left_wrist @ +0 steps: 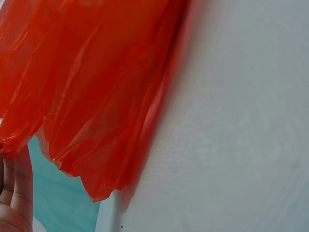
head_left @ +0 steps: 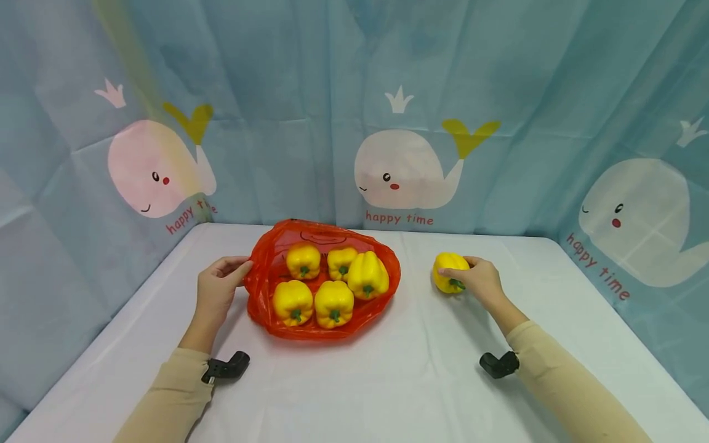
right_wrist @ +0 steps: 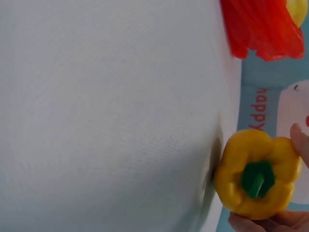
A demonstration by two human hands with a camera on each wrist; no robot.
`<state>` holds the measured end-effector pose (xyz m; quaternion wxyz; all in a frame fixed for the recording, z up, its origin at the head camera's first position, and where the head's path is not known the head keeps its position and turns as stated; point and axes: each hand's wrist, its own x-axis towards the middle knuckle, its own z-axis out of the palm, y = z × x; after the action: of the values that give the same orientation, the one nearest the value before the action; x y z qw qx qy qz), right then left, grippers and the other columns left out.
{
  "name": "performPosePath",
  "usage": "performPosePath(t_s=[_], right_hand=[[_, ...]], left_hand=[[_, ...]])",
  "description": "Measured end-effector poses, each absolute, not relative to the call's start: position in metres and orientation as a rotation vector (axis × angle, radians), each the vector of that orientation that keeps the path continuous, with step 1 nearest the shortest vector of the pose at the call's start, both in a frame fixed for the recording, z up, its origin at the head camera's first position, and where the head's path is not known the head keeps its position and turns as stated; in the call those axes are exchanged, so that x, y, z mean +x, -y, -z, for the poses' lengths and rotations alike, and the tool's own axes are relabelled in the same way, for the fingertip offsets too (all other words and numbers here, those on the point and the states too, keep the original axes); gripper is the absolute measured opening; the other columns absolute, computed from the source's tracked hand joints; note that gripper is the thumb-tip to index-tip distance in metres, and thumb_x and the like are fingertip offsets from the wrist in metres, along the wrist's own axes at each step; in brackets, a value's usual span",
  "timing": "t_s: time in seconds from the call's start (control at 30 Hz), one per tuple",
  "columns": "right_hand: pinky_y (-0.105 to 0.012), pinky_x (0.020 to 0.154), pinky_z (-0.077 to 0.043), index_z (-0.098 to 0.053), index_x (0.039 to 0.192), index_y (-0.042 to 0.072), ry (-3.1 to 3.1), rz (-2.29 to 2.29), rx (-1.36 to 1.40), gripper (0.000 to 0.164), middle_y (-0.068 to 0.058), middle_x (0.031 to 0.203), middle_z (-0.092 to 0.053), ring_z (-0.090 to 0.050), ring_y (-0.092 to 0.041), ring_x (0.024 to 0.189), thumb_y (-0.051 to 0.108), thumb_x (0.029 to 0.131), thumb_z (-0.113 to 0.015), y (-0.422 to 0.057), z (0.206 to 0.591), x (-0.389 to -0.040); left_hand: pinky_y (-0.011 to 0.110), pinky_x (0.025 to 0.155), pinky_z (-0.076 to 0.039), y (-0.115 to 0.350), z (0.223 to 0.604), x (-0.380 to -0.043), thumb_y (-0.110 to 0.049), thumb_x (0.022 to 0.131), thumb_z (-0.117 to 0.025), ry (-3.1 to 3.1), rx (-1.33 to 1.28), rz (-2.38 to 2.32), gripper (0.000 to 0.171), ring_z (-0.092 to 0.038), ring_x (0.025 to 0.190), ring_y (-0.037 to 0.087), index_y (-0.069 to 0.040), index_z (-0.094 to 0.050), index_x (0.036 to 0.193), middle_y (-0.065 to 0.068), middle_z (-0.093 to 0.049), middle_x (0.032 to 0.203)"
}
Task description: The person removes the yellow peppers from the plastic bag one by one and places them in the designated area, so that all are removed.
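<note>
My left hand (head_left: pixel 217 289) pinches the left rim of a red plastic bag (head_left: pixel 260 307), which lies spread wide on the table. Inside the bag sit several yellow bell peppers with green stems, among them a front-left one (head_left: pixel 292 301) and a taller one (head_left: pixel 368 274) at the right. In the left wrist view the crinkled bag (left_wrist: pixel 91 96) covers most of my fingers (left_wrist: pixel 21 188). To the right of the bag, my right hand (head_left: pixel 480 278) grips a single yellow bell pepper (head_left: pixel 447 271) between thumb and fingers. The right wrist view has this pepper (right_wrist: pixel 256 174) stem toward the camera, close over the table.
A white cloth covers the table (head_left: pixel 354 387). Behind it and along both sides hangs a blue curtain (head_left: pixel 277 123) printed with whales and "happy time". Each sleeve carries a black wrist device, one at the left (head_left: pixel 227 367) and one at the right (head_left: pixel 500 364).
</note>
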<state>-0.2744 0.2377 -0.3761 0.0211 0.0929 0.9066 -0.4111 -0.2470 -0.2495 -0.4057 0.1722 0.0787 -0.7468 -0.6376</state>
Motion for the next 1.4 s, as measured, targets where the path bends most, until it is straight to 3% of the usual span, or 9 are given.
performPosePath(t_s=[0.33,0.67,0.83,1.03,1.4], right_hand=[[-0.053,0.114,-0.040,-0.037,0.148,-0.006,-2.821,1.250,0.283,0.090,-0.028,0.152,-0.041,-0.044,-0.041,0.136,0.052,0.088,-0.070,-0.238,0.376,-0.273],[-0.052,0.108,-0.045,-0.048,0.139,-0.010,-2.832,1.254,0.279,0.071,-0.029,0.144,-0.050,-0.049,-0.042,0.130,0.039,0.092,-0.069,-0.237,0.378,-0.272],[-0.052,0.109,-0.045,-0.047,0.140,-0.010,-2.813,1.274,0.280,0.072,-0.028,0.145,-0.049,-0.049,-0.041,0.132,0.039,0.092,-0.069,-0.239,0.375,-0.271],[-0.054,0.112,-0.042,-0.041,0.146,-0.007,-2.836,1.295,0.247,0.075,-0.027,0.149,-0.046,-0.043,-0.043,0.138,0.039,0.092,-0.067,-0.238,0.357,-0.264],[-0.052,0.111,-0.043,-0.048,0.145,0.003,-2.794,1.473,0.195,0.074,-0.019,0.148,-0.051,-0.047,-0.037,0.136,0.045,0.089,-0.071,-0.216,0.330,-0.248]], left_hand=[[0.011,0.071,-0.055,0.253,0.405,-0.246,-0.033,0.092,-0.072,2.142,0.228,1.787,0.037,-0.065,0.073,0.001,-0.005,-0.069,0.115,-0.022,-0.068,0.081],[0.012,0.071,-0.056,0.249,0.402,-0.248,-0.032,0.091,-0.072,2.122,0.209,1.787,0.036,-0.065,0.072,0.001,-0.004,-0.070,0.114,-0.021,-0.068,0.081],[0.011,0.071,-0.056,0.249,0.402,-0.250,-0.032,0.091,-0.072,2.122,0.215,1.787,0.035,-0.064,0.073,0.001,-0.005,-0.070,0.114,-0.021,-0.068,0.081],[0.011,0.071,-0.055,0.251,0.404,-0.250,-0.033,0.092,-0.071,2.128,0.215,1.779,0.037,-0.064,0.073,0.001,-0.004,-0.069,0.115,-0.021,-0.068,0.081],[0.011,0.071,-0.056,0.251,0.407,-0.249,-0.032,0.092,-0.071,2.131,0.226,1.801,0.035,-0.065,0.073,0.000,-0.005,-0.069,0.114,-0.022,-0.068,0.081]])
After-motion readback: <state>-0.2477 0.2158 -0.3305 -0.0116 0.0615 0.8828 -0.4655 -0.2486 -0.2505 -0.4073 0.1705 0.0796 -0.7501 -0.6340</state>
